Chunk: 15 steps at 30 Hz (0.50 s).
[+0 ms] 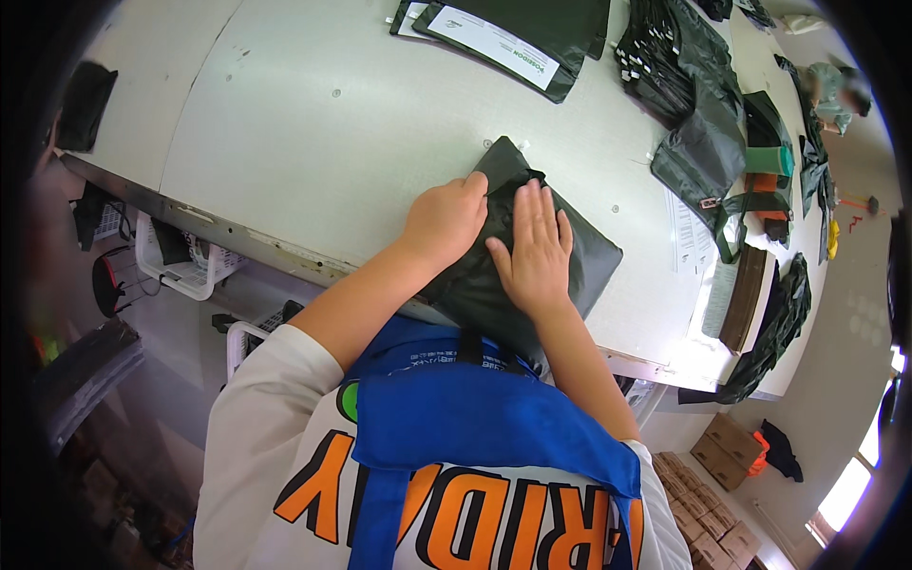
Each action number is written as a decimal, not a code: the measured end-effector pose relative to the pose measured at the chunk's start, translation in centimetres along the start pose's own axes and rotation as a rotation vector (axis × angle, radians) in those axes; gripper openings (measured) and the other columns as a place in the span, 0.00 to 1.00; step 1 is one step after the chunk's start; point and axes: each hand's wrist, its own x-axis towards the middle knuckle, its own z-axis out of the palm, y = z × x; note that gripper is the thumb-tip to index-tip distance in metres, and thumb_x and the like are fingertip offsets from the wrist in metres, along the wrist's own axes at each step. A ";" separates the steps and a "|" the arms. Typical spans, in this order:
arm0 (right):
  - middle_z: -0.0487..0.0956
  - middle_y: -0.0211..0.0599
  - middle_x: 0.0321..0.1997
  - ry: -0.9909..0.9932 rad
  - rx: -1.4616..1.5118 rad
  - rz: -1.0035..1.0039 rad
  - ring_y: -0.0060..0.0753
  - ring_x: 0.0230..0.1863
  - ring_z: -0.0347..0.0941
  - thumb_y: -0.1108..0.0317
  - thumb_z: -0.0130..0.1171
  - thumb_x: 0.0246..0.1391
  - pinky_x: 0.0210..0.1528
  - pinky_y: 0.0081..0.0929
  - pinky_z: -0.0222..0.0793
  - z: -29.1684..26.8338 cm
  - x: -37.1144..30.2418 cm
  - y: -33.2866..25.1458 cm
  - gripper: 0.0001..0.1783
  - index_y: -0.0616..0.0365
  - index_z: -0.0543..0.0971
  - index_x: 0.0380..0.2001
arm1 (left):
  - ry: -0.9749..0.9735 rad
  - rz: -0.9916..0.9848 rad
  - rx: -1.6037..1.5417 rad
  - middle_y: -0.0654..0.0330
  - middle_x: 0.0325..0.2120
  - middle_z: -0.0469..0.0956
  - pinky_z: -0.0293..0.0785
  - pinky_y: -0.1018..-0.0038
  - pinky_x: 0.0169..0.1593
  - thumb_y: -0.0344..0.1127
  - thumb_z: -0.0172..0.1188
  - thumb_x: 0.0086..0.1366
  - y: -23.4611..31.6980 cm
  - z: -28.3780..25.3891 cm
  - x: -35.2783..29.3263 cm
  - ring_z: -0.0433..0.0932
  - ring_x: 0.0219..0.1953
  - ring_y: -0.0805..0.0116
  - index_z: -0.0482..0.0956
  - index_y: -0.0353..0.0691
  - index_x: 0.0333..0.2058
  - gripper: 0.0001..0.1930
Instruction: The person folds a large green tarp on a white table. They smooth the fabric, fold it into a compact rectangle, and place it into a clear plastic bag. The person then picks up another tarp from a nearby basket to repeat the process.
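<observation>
A black fabric bag (pixel 591 256) lies at the table's near edge, its lower part against my blue apron. The fingers of my left hand (pixel 446 220) are closed on the bag's fabric near its upper left side. My right hand (pixel 540 247) rests flat on top of the bag, fingers stretched out and close together, thumb spread toward the left. Between the two hands a small dark fold or tab (pixel 535 176) sticks up from the fabric. What the left fingertips pinch is partly hidden.
The white table (pixel 313 133) carries flat black bags with white labels (pixel 503 47) at the far side. A pile of black bags (pixel 698 142), a green spool (pixel 768 161) and papers (pixel 691 233) lie right. White baskets (pixel 185 266) sit below the edge. Another person (pixel 831 90) is far right.
</observation>
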 end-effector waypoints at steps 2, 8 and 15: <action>0.59 0.49 0.68 0.066 0.100 0.136 0.47 0.69 0.54 0.52 0.59 0.53 0.68 0.46 0.43 1.6 0.5 0.7 0.41 0.64 0.58 0.64 | -0.044 0.004 0.021 0.51 0.24 0.76 0.71 0.57 0.28 0.31 0.56 0.59 0.1 0.2 0.4 0.76 0.26 0.48 0.68 0.39 0.32 0.06; 0.74 0.49 0.47 0.324 0.335 0.425 0.49 0.52 0.70 0.63 0.63 0.50 0.48 0.33 0.68 2.3 3.6 2.3 0.30 0.66 0.68 0.54 | -0.102 0.071 0.107 0.50 0.23 0.76 0.71 0.56 0.27 0.30 0.55 0.59 0.6 0.7 0.4 0.76 0.25 0.48 0.67 0.38 0.30 0.06; 0.81 0.43 0.31 0.033 0.638 0.385 0.41 0.31 0.78 0.70 0.57 0.53 0.37 0.31 0.72 -0.5 5.6 1.1 0.07 0.62 0.80 0.31 | -0.108 0.035 0.127 0.49 0.25 0.77 0.72 0.54 0.29 0.31 0.55 0.59 0.3 3.0 0.4 0.76 0.27 0.46 0.67 0.38 0.31 0.06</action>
